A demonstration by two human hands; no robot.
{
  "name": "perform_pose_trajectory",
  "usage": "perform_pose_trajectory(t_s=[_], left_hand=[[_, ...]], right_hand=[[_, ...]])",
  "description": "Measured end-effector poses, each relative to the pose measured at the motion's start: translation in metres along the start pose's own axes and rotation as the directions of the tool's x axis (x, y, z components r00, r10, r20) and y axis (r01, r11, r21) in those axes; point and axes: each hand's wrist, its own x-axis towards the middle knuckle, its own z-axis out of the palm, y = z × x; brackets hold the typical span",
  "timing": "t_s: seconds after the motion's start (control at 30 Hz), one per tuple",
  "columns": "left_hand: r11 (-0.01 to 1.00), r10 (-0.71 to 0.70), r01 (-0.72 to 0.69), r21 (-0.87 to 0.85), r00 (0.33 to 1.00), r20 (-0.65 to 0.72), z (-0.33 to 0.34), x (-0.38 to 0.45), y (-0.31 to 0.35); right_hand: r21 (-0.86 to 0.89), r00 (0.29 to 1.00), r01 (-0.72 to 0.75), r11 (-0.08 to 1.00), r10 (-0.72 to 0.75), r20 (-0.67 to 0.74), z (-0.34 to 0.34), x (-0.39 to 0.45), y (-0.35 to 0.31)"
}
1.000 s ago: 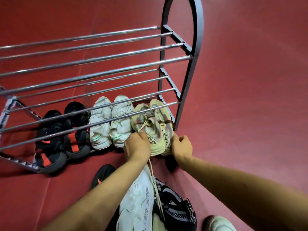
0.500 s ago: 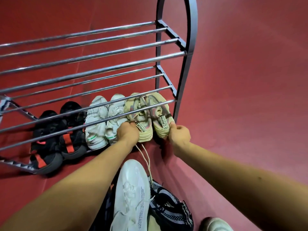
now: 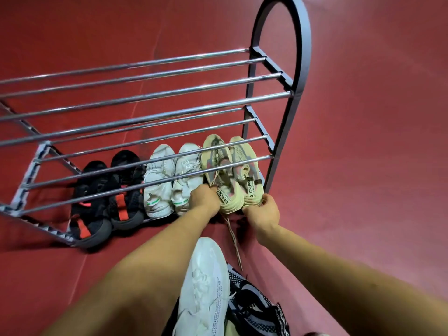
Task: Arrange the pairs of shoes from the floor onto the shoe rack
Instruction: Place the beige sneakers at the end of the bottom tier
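A metal shoe rack [image 3: 278,132] with chrome bars stands on the red floor. On its bottom tier lie a black-and-red pair [image 3: 106,190], a white pair [image 3: 169,178] and, at the right end, a beige-and-grey pair. My left hand [image 3: 203,200] grips the heel of the left beige shoe [image 3: 218,163]. My right hand [image 3: 263,210] holds the heel of the right beige shoe [image 3: 244,166]. A loose lace [image 3: 234,241] trails from the pair toward me. A white sneaker [image 3: 206,282] and a black-and-white knit shoe [image 3: 254,309] lie on the floor near me.
The rack's grey arched side frame [image 3: 300,69] rises right of the beige pair. The upper tiers' bars [image 3: 145,98] carry nothing. Red floor [image 3: 363,166] stretches to the right. Another pale shoe's tip [image 3: 315,333] peeks in at the bottom edge.
Both hands have pushed the beige pair deeper under the bars onto the bottom tier. The view has shifted, so the rack now sits farther right and lower.
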Motion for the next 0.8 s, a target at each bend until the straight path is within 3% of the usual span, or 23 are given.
perform_pose_trajectory(t_s=[0.07, 0.13, 0.2, 0.23, 0.4, 0.53, 0.63, 0.73, 0.8], left_hand=[[0.995, 0.083, -0.075, 0.062, 0.985, -0.148, 0.010, -0.022, -0.004], [0.944, 0.323, -0.293, 0.149, 0.914, -0.246, 0.023, -0.050, -0.018], [0.800, 0.561, -0.486, 0.354, 0.814, -0.150, 0.036, -0.065, -0.041], [0.751, 0.593, -0.512, 0.417, 0.800, -0.087, 0.039, -0.064, -0.048], [0.778, 0.552, -0.475, 0.412, 0.830, -0.086, 0.018, -0.032, -0.014], [0.728, 0.556, -0.428, 0.536, 0.826, -0.095, 0.004, -0.020, 0.021], [0.683, 0.550, -0.450, 0.576, 0.835, 0.000, 0.015, -0.020, 0.008], [0.682, 0.607, -0.547, 0.486, 0.793, 0.041, 0.015, -0.014, -0.012], [0.741, 0.595, -0.551, 0.385, 0.803, 0.005, 0.007, -0.007, -0.018]], right_hand=[[-0.077, 1.000, 0.025, 0.997, -0.024, 0.020, -0.005, 0.001, 0.001], [-0.122, 1.000, 0.028, 0.992, -0.028, 0.008, -0.011, 0.004, 0.001], [-0.148, 0.998, 0.059, 0.987, -0.060, -0.002, -0.015, 0.006, -0.001], [-0.155, 0.996, 0.087, 0.984, -0.087, 0.005, -0.016, 0.005, -0.002], [-0.174, 0.978, 0.205, 0.963, -0.195, 0.074, -0.010, -0.003, -0.009], [-0.176, 0.977, 0.194, 0.965, -0.175, 0.118, -0.008, -0.005, -0.009], [-0.143, 0.976, 0.205, 0.968, -0.191, 0.103, -0.012, -0.005, -0.011], [-0.098, 0.978, 0.201, 0.975, -0.194, 0.077, -0.015, -0.004, -0.014], [-0.070, 0.978, 0.200, 0.977, -0.195, 0.071, -0.017, -0.001, -0.016]])
